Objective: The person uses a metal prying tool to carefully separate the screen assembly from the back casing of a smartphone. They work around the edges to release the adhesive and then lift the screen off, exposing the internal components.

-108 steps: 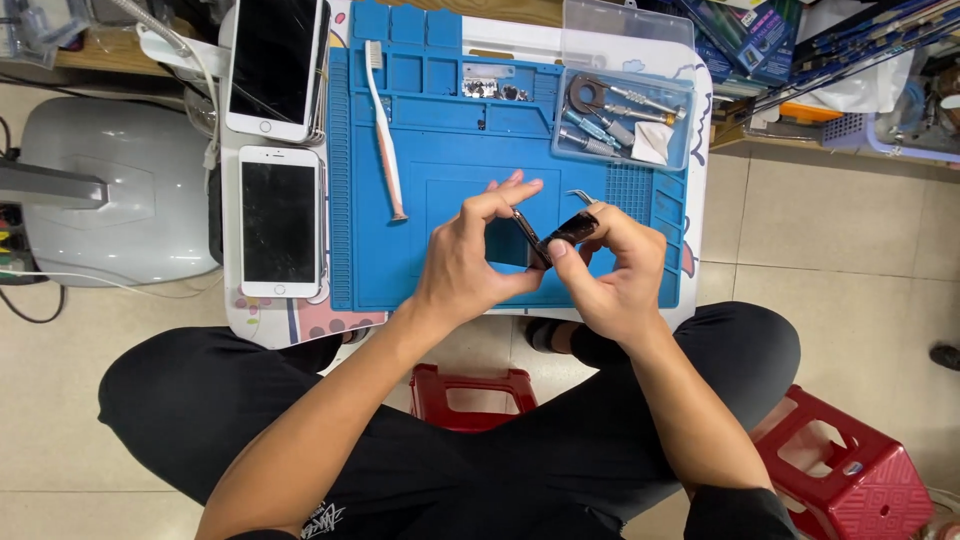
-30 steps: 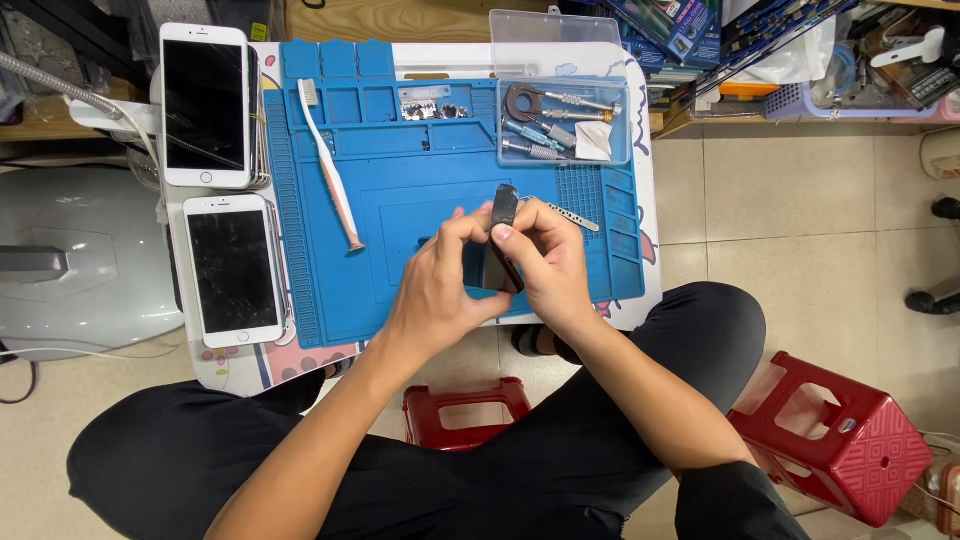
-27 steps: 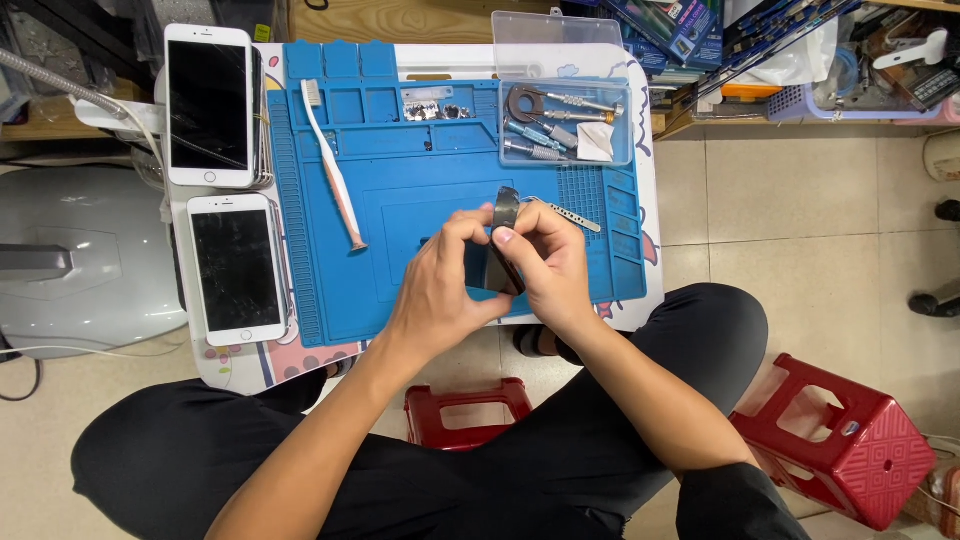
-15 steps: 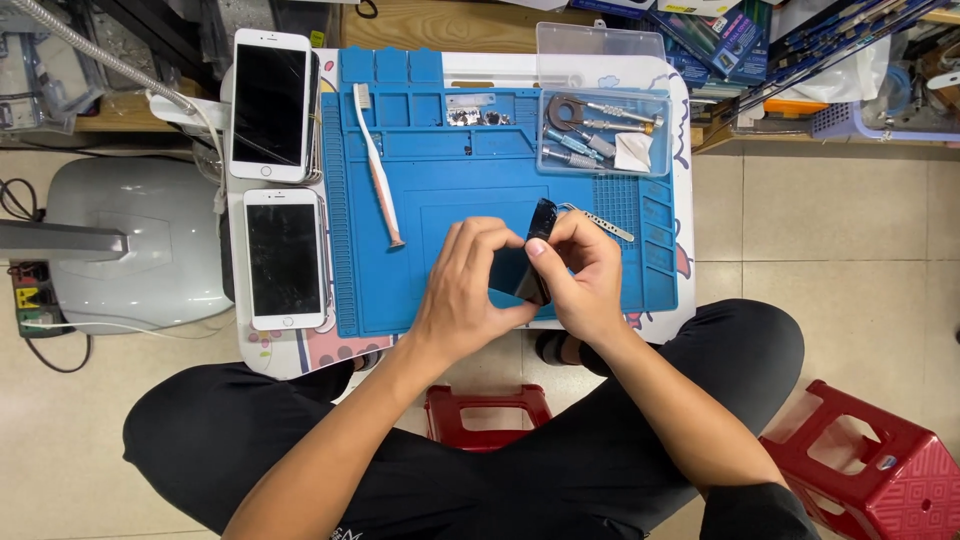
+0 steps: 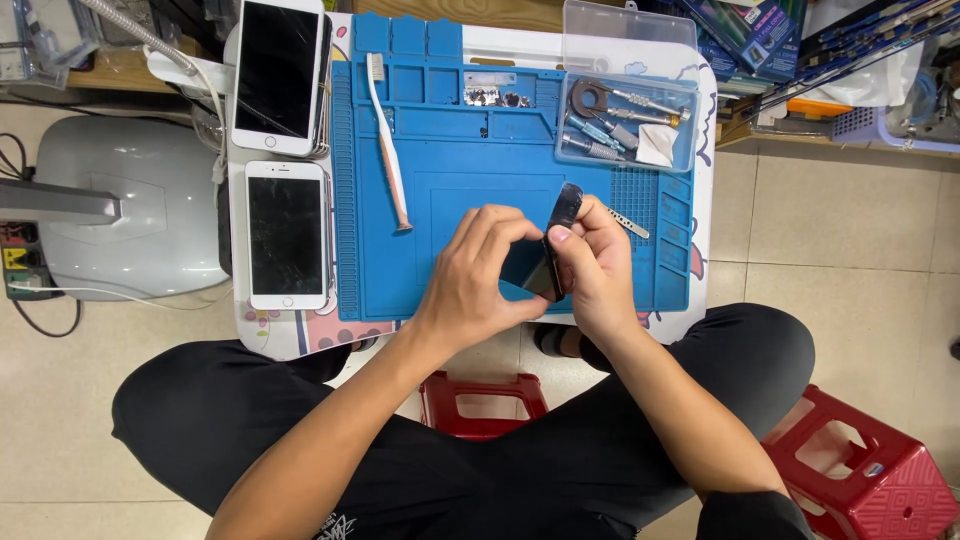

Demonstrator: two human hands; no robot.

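a tiled floor carries a small low table (image 5: pixel 470 42), and most of its top is covered by a blue work mat (image 5: pixel 450 140) with moulded compartments along its upper edge. you sit over it on a red stool (image 5: pixel 480 398), a second red stool (image 5: pixel 860 470) standing at the lower right of the frame.

both your hands are closed together on a dark phone (image 5: pixel 553 250), held just above the centre of the mat, near its lower edge. your left hand (image 5: pixel 475 275) wraps the lower end from the left, fingers curled over it; your right hand (image 5: pixel 598 265) pinches the right edge, thumb on the face. the phone is tilted steeply on edge, upper end toward the top of the frame, which reads as a grip chosen to turn or inspect a side rather than the flat face. whether it is being opened cannot be told.

two white-framed phones (image 5: pixel 278 75) (image 5: pixel 287 235) lie face up, one above the other, on the left strip of the table, off the mat, seemingly parked out of the working area. a white and pink brush (image 5: pixel 385 140) lies lengthwise on the mat's left part, within reach of your left hand. a clear tray (image 5: pixel 628 122) at the upper right holds screwdrivers and small tools, kept together. a thin metal tool (image 5: pixel 630 222) lies just beside your right hand.
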